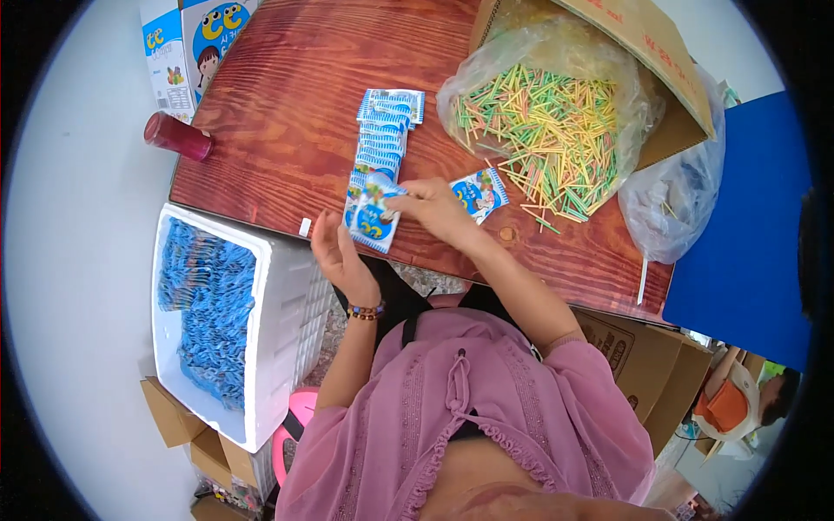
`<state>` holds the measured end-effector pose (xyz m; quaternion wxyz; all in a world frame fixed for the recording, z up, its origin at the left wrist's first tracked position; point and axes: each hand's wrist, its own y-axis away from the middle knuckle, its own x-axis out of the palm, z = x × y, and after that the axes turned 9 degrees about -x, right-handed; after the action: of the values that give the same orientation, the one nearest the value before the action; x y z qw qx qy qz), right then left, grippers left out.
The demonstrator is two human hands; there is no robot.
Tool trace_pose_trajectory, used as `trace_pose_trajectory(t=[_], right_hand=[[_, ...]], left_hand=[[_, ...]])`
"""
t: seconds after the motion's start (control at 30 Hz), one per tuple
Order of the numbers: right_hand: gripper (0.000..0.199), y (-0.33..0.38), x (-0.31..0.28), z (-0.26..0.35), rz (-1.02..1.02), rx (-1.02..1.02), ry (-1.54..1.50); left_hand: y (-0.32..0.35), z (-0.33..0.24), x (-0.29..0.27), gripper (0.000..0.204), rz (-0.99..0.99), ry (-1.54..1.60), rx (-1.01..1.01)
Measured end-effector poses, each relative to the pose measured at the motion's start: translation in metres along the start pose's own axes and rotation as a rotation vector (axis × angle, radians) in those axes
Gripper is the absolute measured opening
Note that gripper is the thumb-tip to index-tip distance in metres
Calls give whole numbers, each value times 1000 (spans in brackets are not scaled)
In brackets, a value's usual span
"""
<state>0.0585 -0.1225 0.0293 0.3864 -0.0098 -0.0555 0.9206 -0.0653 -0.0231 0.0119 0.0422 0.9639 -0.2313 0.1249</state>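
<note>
My right hand (434, 208) pinches a small blue and white packet (375, 219) over the near edge of the wooden table (287, 113). My left hand (337, 253) hovers just left of that packet, fingers apart, holding nothing. A row of the same packets (382, 139) lies overlapped on the table beyond my hands. One more packet (480, 193) lies flat to the right of my right hand. A clear bag of coloured sticks (543, 122) in green, yellow and pink spills open inside a cardboard box at the far right.
A white foam box (282, 347) full of blue packets stands on the left below the table. A dark red bottle (178, 137) lies at the table's left corner, by a printed carton (187, 48). A crumpled clear bag (678, 195) hangs right. Cardboard boxes (647, 369) sit lower right.
</note>
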Motion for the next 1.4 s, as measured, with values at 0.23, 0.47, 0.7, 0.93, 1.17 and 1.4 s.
trace_pose_trajectory(t=[0.23, 0.47, 0.7, 0.93, 1.17, 1.4], right_hand=[[29, -5, 25, -3, 55, 53, 594], [29, 22, -92, 24, -227, 6, 842], [30, 38, -124, 13, -245, 243, 885], [14, 52, -147, 1, -382, 38, 314], [8, 66, -124, 27, -400, -48, -149], [8, 67, -119, 16, -342, -33, -93]], left_hand=[[3, 23, -27, 43, 133, -963, 437], [1, 24, -27, 43, 89, -927, 440], [6, 20, -14, 40, 85, -937, 468], [27, -7, 30, 41, 345, -591, 448], [34, -7, 116, 31, 584, -10, -394], [35, 2, 121, 11, 582, 51, -571]])
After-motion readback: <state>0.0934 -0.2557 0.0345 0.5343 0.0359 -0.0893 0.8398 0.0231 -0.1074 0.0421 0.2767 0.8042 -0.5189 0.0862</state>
